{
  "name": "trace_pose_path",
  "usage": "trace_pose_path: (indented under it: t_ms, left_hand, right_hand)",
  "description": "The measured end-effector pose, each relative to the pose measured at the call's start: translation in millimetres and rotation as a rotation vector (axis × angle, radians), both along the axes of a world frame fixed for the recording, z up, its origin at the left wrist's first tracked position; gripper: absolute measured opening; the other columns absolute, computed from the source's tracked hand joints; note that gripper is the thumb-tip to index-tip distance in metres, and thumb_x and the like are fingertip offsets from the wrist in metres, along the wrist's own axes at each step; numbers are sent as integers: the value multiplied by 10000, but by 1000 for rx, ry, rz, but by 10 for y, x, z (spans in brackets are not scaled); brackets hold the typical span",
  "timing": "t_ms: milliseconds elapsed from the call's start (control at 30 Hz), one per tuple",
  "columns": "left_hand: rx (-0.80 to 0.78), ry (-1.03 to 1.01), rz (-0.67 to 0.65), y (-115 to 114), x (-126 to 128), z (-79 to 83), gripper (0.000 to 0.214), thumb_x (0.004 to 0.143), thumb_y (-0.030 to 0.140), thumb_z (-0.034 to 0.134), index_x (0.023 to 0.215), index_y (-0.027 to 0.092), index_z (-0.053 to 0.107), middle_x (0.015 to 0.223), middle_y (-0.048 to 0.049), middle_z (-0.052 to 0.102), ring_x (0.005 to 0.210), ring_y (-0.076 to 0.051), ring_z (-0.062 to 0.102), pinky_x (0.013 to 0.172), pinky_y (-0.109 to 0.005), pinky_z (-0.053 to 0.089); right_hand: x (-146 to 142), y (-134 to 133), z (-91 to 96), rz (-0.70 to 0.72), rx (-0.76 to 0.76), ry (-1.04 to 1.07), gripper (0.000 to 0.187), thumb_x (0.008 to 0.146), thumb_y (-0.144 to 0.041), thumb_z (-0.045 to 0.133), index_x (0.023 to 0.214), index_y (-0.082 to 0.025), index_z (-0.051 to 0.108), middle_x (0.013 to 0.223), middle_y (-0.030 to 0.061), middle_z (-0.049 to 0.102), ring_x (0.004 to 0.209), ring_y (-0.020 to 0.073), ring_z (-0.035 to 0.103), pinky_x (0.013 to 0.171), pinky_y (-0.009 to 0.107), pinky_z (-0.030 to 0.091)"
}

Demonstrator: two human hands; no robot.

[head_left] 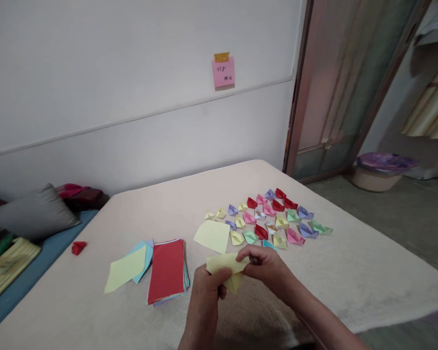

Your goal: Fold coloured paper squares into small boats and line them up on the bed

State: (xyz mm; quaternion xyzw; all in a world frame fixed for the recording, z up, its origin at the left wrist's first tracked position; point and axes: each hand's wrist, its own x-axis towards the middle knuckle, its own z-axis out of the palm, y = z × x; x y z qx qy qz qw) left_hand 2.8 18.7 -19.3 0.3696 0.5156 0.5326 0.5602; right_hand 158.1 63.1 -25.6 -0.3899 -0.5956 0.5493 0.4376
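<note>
Between my two hands is a partly folded sheet of pale yellow paper [226,263], held above the near side of the covered table. My left hand [209,287] grips its left part, the thumb pressed across the front. At the upper right edge, my right hand [260,263] pinches the same paper between thumb and fingers. A pointed flap hangs down below the thumb. Just beyond lies a loose pale yellow sheet [212,236]. Several small folded paper boats [261,232] in red, pink, purple, green and yellow stand in rows behind my right hand.
Left of my hands sits a stack of coloured paper topped with red [167,271], beside loose yellow [127,267] and blue sheets. A crumpled red paper piece [79,247] lies far left. A pink note [224,72] is taped to the wall. A lined basin [377,175] stands on the floor.
</note>
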Motion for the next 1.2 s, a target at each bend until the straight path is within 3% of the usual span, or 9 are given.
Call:
trace_pose_path:
  t_ms: [233,500,700,867,1000,1100,1200]
  left_hand:
    - [-8,24,36,6,0,-4,92,685,192,618,687,99,618,523,39,432,442,-54,288,398,-195,210]
    - [34,46,82,15,-19,1,120,715,202,600,777,108,642,582,34,444,478,-66,272,414,-202,234]
    - [33,159,86,2,-6,18,133,716,242,617,657,124,598,497,55,392,457,-73,290,415,-210,238]
    - [33,103,56,3,0,-8,166,727,283,621,686,124,602,488,60,398,446,-71,280,413,-208,221]
    - [38,95,153,16,-42,-16,256,798,384,550,685,155,558,483,71,368,446,-78,308,425,-199,241]
    - [85,291,321,34,-90,-20,175,775,334,572,840,172,570,617,30,496,541,-116,461,502,-221,366]
    - [317,757,417,42,-99,-44,252,738,180,568,990,188,554,918,-68,597,852,-225,567,740,-363,453]
  right_hand:
    - [-23,-11,34,-38,-101,109,96,658,-167,584,737,-178,638,491,-60,475,486,113,453,502,239,348]
    - [-25,-76,190,-76,-227,266,197,822,-344,540,899,-172,595,643,-8,601,564,122,530,533,240,384]
    - [-123,-97,129,-43,-271,212,130,696,-238,663,704,-157,562,487,-54,518,464,93,450,456,211,323]
    - [-119,-78,55,-38,-289,303,138,694,-208,638,620,-162,531,461,-45,535,425,79,428,440,209,313]
    - [-95,-71,67,-169,-261,279,137,672,-203,652,621,-169,529,455,-40,550,439,92,453,452,213,342]
    - [-87,-60,81,-288,-243,260,131,651,-200,664,634,-171,537,430,-58,523,428,90,447,441,206,336]
    - [-77,-43,84,-339,-254,282,146,639,-210,675,648,-173,534,427,-69,508,423,87,448,431,200,329]
